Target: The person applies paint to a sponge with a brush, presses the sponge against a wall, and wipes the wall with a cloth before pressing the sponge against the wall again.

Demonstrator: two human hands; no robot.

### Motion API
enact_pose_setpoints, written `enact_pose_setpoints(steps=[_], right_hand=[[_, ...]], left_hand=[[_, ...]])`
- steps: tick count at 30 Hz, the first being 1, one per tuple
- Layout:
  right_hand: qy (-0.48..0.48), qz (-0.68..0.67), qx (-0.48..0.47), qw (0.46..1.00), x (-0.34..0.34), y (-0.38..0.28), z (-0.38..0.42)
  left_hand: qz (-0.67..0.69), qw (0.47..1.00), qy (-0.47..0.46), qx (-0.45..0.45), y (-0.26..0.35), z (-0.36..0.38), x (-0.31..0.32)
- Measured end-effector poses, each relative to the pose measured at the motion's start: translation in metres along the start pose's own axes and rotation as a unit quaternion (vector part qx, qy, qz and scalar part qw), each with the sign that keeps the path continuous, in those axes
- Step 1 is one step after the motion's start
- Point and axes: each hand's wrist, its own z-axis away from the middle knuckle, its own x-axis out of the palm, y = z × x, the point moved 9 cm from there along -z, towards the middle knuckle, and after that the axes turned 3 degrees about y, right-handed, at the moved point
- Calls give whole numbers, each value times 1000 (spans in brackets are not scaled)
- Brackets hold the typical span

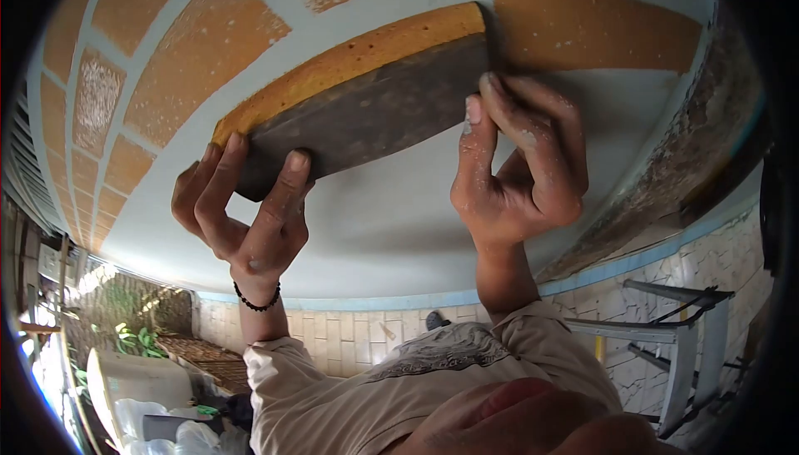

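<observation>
A long rectangular block (366,109) with a dark grey face and a pitted, sponge-like orange layer is held up against a pale wall (399,205) bearing painted orange brick shapes (599,30). My left hand (250,205), with a dark beaded bracelet at the wrist, grips its left end, fingertips on the orange edge and thumb on the grey face. At the right end, my right hand (520,155) pinches the lower corner between thumb and fingers. Pale specks of paint show on my fingers. The orange layer faces the wall.
A metal stepladder (682,338) stands on the tiled floor (325,338) at lower right. White plastic containers and bags (158,405) lie at lower left. A rough brown edge (691,130) borders the wall on the right.
</observation>
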Motion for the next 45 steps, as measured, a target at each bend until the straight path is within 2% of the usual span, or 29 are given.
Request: enact_pose_setpoints(steps=[5, 12, 16, 20, 22, 25, 30, 33, 35, 40, 45], right_hand=[[-9, 10, -32, 999, 1, -10, -2], [-12, 39, -48, 998, 5, -10, 1], [15, 24, 26, 999, 9, 3, 4], [16, 41, -27, 999, 9, -4, 1], [6, 83, -123, 989, 8, -26, -1], [-37, 77, -189, 978, 20, -48, 4], [-207, 109, -208, 950, 46, -92, 16], [-245, 134, -251, 927, 67, -96, 23], [-260, 161, -305, 902, 69, -97, 23], [-261, 164, -275, 911, 76, -101, 18], [-274, 223, -324, 878, 86, -99, 25]], left_hand=[[22, 999, 13, -42, -7, 0, -1], [20, 998, 22, -46, -8, 1, 1], [24, 999, 9, -31, -9, 2, 2], [29, 999, 14, -36, -8, -2, 1], [28, 998, 21, -47, -9, -2, -1], [11, 996, 53, -68, -6, 0, -7], [8, 980, 114, -163, -1, 14, -8], [39, 960, 171, -218, -1, 24, -1], [67, 952, 171, -244, 0, 28, 0], [126, 937, 175, -276, -1, 36, 6], [152, 920, 210, -294, -5, 46, 25]])
